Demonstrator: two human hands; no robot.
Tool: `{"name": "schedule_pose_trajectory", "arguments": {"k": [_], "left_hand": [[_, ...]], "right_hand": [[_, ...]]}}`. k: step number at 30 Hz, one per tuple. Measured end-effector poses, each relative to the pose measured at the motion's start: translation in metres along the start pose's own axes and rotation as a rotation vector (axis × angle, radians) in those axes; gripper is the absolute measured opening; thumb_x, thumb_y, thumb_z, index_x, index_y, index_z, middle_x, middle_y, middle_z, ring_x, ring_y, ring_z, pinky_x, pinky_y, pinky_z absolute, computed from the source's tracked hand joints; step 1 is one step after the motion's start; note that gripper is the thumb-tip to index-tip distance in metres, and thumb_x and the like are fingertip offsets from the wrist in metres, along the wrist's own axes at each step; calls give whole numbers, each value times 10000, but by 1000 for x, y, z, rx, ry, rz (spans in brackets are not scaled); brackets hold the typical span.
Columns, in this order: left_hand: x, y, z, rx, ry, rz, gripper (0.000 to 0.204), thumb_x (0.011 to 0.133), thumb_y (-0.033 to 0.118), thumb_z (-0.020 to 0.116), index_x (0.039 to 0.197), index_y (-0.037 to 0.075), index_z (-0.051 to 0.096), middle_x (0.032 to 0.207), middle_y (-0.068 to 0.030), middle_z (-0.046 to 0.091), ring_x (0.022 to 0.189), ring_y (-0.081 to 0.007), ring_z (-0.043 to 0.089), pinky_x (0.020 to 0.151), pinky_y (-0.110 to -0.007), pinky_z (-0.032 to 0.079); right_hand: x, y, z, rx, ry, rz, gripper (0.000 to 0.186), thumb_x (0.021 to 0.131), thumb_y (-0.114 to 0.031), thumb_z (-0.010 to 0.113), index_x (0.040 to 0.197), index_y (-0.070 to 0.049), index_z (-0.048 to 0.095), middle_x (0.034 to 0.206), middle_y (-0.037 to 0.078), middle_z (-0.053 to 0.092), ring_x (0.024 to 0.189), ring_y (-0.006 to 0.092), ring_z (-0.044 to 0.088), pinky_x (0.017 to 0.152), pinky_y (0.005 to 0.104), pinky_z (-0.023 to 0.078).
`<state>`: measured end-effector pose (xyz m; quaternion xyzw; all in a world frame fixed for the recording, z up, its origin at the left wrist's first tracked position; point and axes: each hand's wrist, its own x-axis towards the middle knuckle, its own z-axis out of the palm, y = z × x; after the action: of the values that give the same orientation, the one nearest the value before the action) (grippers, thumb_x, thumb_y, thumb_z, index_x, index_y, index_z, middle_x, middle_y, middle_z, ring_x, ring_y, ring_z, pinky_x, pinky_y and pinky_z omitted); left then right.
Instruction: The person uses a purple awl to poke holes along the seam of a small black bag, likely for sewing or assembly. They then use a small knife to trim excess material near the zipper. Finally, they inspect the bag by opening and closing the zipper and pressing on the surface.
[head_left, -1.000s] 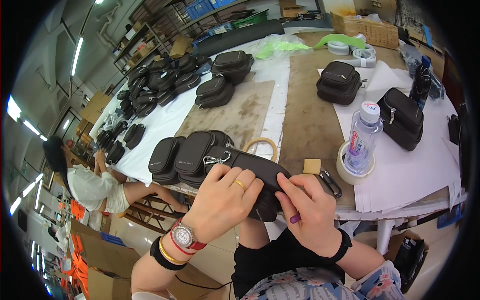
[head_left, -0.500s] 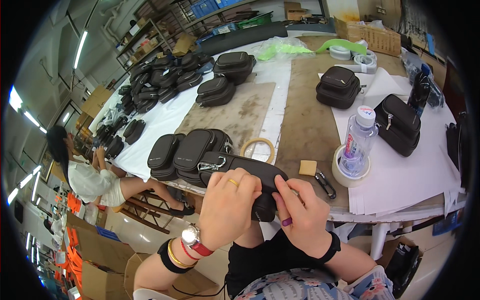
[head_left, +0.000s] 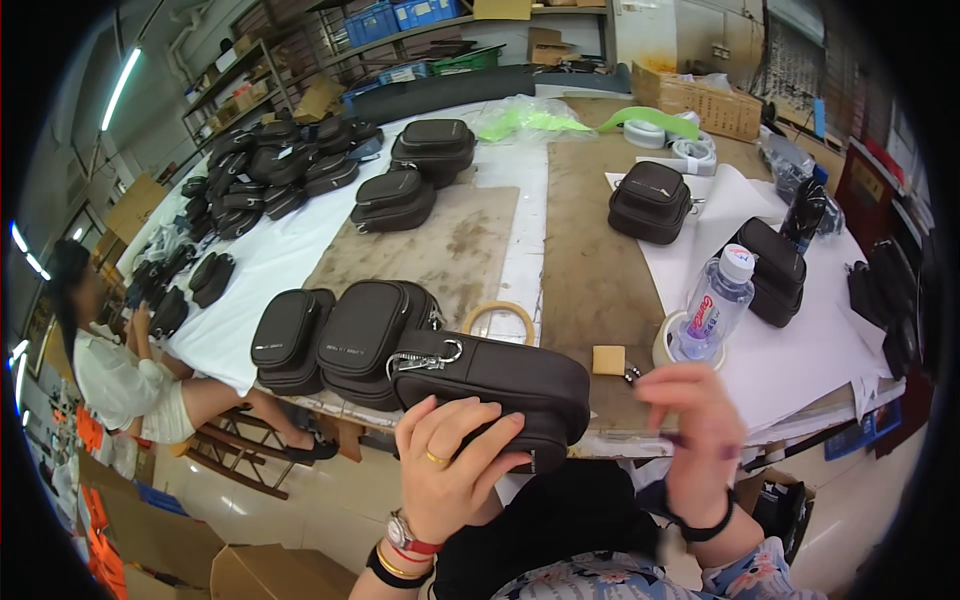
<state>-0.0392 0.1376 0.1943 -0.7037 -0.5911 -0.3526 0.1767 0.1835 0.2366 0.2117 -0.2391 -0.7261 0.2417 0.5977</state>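
A dark pouch with a metal zip pull (head_left: pixel 505 375) lies on its side at the near table edge, with my left hand (head_left: pixel 450 455) closed on its lower part. My right hand (head_left: pixel 695 430) is off the pouch, raised to its right and smeared by motion, with something purple on a finger; I cannot make out whether it holds anything. Just beyond that hand are a small yellow block (head_left: pixel 608 360) and a partly hidden dark tool (head_left: pixel 632 372). Two more black pouches (head_left: pixel 360 335) stand left of the held one, and a tan tape roll (head_left: pixel 500 308) lies behind it.
A plastic bottle (head_left: pixel 712 315) stands in a white tape roll (head_left: pixel 668 345) on paper sheets (head_left: pixel 800 370) at right. More pouches (head_left: pixel 280 165) are piled at back left, near green strips (head_left: pixel 650 120). A co-worker (head_left: pixel 120 380) sits at the table's left side.
My right hand has left the pouch and moved rightward, toward the yellow block and tool. My left hand still grips the pouch, and the view has tilted up slightly.
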Motion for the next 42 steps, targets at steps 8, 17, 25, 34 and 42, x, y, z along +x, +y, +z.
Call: {"name": "schedule_pose_trajectory", "arguments": {"k": [8, 17, 25, 34, 42], "left_hand": [[-11, -5, 13, -60, 69, -97, 434, 662, 424, 855, 1074, 325, 762, 1165, 64, 596, 1133, -180, 531, 1076, -488, 282], [-16, -5, 10, 0, 62, -74, 371, 677, 464, 819, 1002, 289, 783, 1133, -2, 520, 1138, -272, 492, 1057, -537, 335], [-10, -7, 18, -100, 221, -63, 369, 711, 396, 846, 1066, 323, 776, 1084, 4, 521, 1094, -255, 513, 1025, -482, 381], [-12, -6, 20, -114, 244, -59, 313, 761, 402, 828, 1063, 343, 770, 1087, 12, 519, 1090, -240, 509, 1043, -480, 372], [-13, -5, 21, -101, 246, -63, 301, 778, 410, 823, 1068, 356, 763, 1100, 23, 505, 1097, -228, 501, 1053, -466, 363]], "right_hand": [[1, -15, -6, 491, -248, 378, 203, 959, -159, 658, 905, 37, 649, 817, 149, 684, 752, 205, 670, 675, 298, 535], [27, -13, 23, 108, -477, -23, 204, 762, -21, 816, 946, -18, 731, 908, 121, 763, 771, 233, 735, 653, 294, 568], [37, -21, 25, -25, -564, -37, 167, 736, -17, 830, 885, -32, 757, 853, 122, 757, 721, 227, 739, 615, 283, 582], [43, -27, 23, -120, -651, -83, 152, 762, -41, 829, 902, -33, 768, 883, 110, 754, 721, 208, 736, 602, 276, 595], [43, -27, 23, -125, -664, -92, 155, 769, -52, 828, 911, -37, 769, 896, 110, 756, 701, 200, 729, 580, 274, 586]]}}
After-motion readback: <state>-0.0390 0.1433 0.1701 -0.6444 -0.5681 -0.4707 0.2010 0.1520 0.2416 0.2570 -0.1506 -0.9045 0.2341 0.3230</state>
